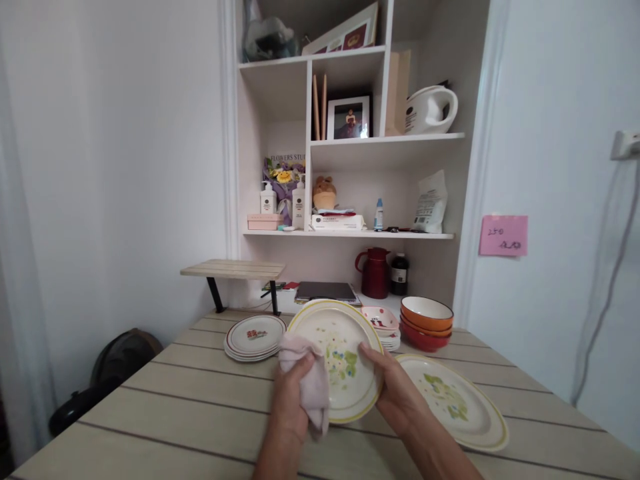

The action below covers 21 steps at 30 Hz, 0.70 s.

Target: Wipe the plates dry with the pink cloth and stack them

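Left grip (293, 390) clutches cloth (310, 380) | right grip (390, 387) holds plate (337, 357) | slatted table (175, 407) | white shelves (350, 140)

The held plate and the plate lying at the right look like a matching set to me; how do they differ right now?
The held plate is tilted up off the table, gripped by the right hand, while the plate on the table lies flat and untouched. The left hand presses a pink cloth on the held plate; the other is bare. Both are cream with yellow-green rims and floral prints.
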Available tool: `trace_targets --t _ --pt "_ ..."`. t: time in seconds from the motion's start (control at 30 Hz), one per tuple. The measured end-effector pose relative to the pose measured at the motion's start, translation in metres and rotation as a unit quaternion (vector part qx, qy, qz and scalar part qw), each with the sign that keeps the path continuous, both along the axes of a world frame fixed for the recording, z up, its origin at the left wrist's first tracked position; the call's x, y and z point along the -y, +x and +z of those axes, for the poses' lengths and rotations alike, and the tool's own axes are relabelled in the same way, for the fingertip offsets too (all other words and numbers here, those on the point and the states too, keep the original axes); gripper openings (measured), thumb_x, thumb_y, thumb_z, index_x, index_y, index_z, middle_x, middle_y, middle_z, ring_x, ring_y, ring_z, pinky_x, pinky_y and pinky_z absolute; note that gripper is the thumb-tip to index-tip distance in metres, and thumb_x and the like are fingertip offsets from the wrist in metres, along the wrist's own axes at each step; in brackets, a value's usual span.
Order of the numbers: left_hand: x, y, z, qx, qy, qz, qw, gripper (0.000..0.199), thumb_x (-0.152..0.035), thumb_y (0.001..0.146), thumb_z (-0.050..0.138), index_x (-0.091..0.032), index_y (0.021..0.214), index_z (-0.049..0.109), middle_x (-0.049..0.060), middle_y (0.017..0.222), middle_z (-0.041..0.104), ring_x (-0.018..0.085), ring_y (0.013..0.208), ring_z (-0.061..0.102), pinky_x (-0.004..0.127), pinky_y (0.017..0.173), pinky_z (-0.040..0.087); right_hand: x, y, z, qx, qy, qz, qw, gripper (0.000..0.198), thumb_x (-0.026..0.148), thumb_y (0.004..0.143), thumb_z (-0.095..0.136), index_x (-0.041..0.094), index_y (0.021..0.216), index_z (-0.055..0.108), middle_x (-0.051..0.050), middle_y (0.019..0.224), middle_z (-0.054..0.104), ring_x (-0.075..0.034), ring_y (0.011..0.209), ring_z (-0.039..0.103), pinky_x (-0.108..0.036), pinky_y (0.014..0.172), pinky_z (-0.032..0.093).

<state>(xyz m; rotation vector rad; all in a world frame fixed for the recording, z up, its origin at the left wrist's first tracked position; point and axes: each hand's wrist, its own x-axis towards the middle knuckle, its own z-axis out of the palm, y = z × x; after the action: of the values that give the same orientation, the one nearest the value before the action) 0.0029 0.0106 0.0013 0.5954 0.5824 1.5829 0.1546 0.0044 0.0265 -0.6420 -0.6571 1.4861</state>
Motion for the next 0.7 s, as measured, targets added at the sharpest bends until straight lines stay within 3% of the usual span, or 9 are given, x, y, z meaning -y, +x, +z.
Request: trace_targets --t 0.2,0.37,0.53,0.7 --pt "0.004 -0.003 0.003 -0.060 0.026 0.006 0.998 0.046 -0.024 0.058 0.083 -0.015 0.100 0.069 0.009 0.092 0.077 0.028 0.086 0.071 0.037 0.079 0.055 0.004 0.010 0.005 0.027 0.034 0.002 0.999 0.076 0.028 0.068 0.081 0.023 0.136 0.048 -0.010 0.101 0.077 -0.030 0.085 0.074 -0.045 0.079 0.059" --pt "0.009 -0.007 0.009 -0.079 0.023 -0.031 0.996 0.048 -0.026 0.060 0.081 -0.013 0.103 0.068 0.013 0.097 0.077 0.032 0.090 0.071 0.042 0.081 0.055 0.004 0.011 0.002 0.061 0.051 0.034 0.996 0.061 0.029 0.068 0.081 0.016 0.124 0.057 -0.013 0.099 0.077 -0.031 0.084 0.074 -0.046 0.080 0.059" --pt "0.006 -0.002 0.005 -0.063 0.004 -0.046 0.997 0.046 -0.026 0.063 0.080 -0.013 0.105 0.067 0.014 0.096 0.077 0.032 0.091 0.071 0.043 0.082 0.055 -0.003 0.010 -0.007 0.050 0.032 0.001 0.998 0.056 0.025 0.066 0.080 0.015 0.117 0.059 -0.014 0.092 0.078 -0.031 0.080 0.074 -0.046 0.076 0.059" --pt "-0.003 0.001 -0.005 -0.028 -0.027 -0.048 0.998 0.049 -0.030 0.064 0.081 -0.012 0.108 0.066 0.014 0.096 0.076 0.032 0.092 0.072 0.042 0.083 0.056 -0.006 0.003 -0.012 0.023 0.002 -0.047 0.999 0.069 0.019 0.065 0.080 0.017 0.127 0.052 -0.011 0.084 0.078 -0.030 0.072 0.074 -0.047 0.071 0.060"
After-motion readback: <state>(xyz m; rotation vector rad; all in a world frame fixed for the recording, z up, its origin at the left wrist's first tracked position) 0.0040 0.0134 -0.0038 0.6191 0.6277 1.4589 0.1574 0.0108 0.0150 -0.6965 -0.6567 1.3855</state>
